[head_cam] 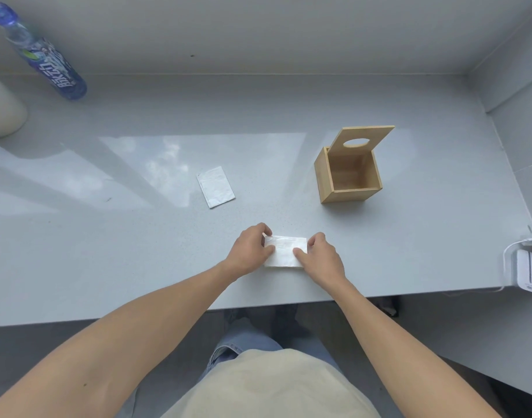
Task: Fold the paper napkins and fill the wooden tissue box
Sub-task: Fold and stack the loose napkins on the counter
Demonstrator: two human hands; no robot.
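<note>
A white paper napkin (284, 251) lies folded on the grey counter near its front edge. My left hand (251, 251) pinches its left end, and my right hand (320, 254) grips its right end, thumb pressing on top. A second folded napkin (215, 187) lies flat farther back to the left, untouched. The wooden tissue box (347, 193) stands to the right and beyond my hands, its lid with an oval hole (364, 139) tipped up and back. The inside of the box looks empty.
A blue drink bottle (44, 60) stands at the far left corner beside a white paper roll (2, 113). A white charger with a cable (527, 270) sits at the counter's right edge. Grey walls close the back and right sides.
</note>
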